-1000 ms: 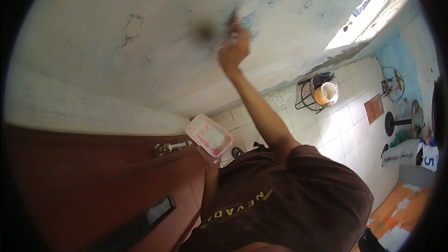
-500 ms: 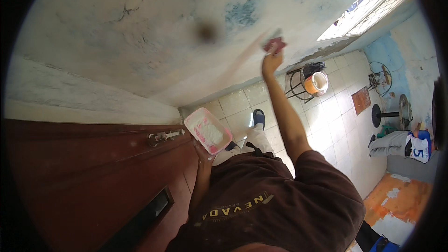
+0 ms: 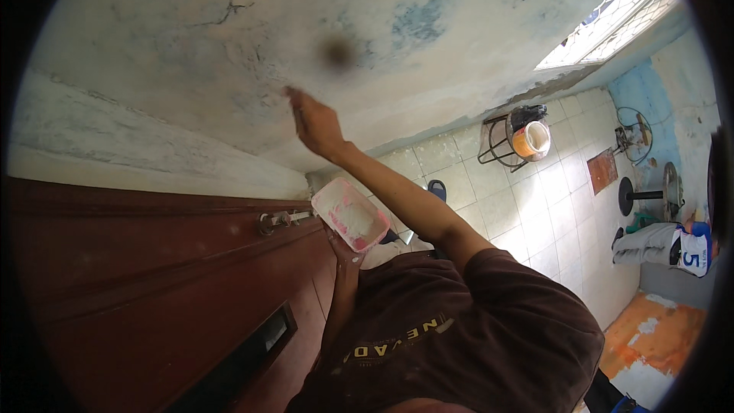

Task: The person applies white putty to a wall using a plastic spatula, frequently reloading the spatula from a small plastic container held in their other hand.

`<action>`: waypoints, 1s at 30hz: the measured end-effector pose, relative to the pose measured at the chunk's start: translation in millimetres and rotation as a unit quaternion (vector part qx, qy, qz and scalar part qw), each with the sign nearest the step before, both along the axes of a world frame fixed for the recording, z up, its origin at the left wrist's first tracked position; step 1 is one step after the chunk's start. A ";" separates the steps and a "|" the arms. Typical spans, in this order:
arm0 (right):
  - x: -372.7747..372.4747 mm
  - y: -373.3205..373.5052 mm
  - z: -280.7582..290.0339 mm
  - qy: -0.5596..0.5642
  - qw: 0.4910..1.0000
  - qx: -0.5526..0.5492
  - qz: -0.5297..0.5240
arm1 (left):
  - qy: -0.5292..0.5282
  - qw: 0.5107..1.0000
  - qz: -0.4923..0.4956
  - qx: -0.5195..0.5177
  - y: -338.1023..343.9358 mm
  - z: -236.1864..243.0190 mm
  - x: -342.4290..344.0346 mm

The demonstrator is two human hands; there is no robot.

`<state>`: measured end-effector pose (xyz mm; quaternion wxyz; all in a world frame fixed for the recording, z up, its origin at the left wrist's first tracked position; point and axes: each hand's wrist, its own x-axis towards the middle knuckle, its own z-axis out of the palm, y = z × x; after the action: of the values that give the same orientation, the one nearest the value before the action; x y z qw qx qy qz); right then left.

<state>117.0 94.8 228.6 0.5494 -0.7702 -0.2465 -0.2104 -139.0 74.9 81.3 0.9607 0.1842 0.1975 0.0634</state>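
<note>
My left hand (image 3: pixel 346 248), with white smears on its fingers, grips a pink-rimmed plastic tub (image 3: pixel 350 214) from beneath and beside its near end. White paste streaked with pink lies inside. My right arm reaches across to the wall (image 3: pixel 191 99), where my right hand (image 3: pixel 317 128) is closed, close to the patchy white surface. The red scraper that showed in this hand a moment earlier is mostly hidden by it now; only a small reddish bit pokes out near the fingertips. Whether its blade touches the wall I cannot make out.
A brown door (image 3: pixel 153 268) with a metal latch (image 3: pixel 284 220) stands close on the left. Right of me, a stool (image 3: pixel 501 141) holds an orange bucket (image 3: pixel 531 140) and a black bag. Farther right are a barred window (image 3: pixel 604 19), a pedestal stand (image 3: pixel 646 194) and another person (image 3: pixel 650 245).
My right hand has swept left along the wall, from near the stool to above the tub. The tub stays in my left hand; the whole view has shifted slightly.
</note>
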 end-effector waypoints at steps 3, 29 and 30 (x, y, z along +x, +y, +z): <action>-4.6 -9.8 -17.7 -0.005 0.991 0.096 0.097 | -0.013 0.998 -0.015 -0.064 -2.3 -6.7 6.1; 14.1 -97.1 -47.2 0.140 0.968 0.179 0.103 | 0.000 0.997 0.001 -0.075 20.9 -47.3 12.3; 32.5 -130.1 -63.1 0.135 0.963 0.233 0.012 | 0.000 0.997 -0.004 -0.071 20.2 -47.1 15.1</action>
<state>149.5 -35.3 165.5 0.7441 -0.6394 -0.1231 -0.1493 -123.9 95.1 34.3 0.9717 0.1159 0.2008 0.0457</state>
